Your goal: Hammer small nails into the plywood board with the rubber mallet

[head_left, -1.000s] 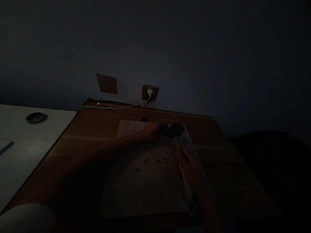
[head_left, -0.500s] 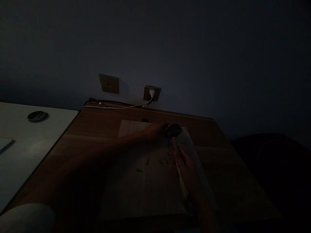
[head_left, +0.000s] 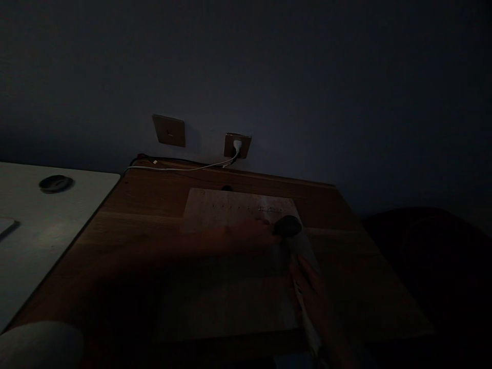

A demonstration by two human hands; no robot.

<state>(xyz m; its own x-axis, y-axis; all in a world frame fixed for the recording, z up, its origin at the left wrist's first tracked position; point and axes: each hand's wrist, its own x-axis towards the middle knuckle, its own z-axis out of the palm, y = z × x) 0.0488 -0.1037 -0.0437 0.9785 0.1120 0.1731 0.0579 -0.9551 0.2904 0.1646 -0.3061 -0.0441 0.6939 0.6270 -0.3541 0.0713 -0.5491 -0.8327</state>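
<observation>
The picture is very dark. My right hand [head_left: 313, 287] is closed round the pale handle of a hammer [head_left: 288, 226] with a dark head, held over the right side of a light wooden board [head_left: 230, 318]. My left hand [head_left: 251, 233] is stretched across the board, close to the hammer head. Motion smears its fingers, so I cannot tell whether they hold anything. Along the board's far edge runs a row of several small dark marks [head_left: 239, 207]; whether they are holes or nail heads is unclear. My left arm covers the middle of the board.
Under the board is a brown wooden table [head_left: 369, 277]. A white surface [head_left: 77, 215] with a dark round object [head_left: 56, 183] adjoins it on the left. Behind, a white cable [head_left: 180, 168] runs to a plug in the wall socket [head_left: 243, 146].
My left hand has drawn back from the board's far edge, uncovering the row of marks. My right hand and the hammer have moved nearer and rightward. Small nail-like pieces are now hidden behind my arm.
</observation>
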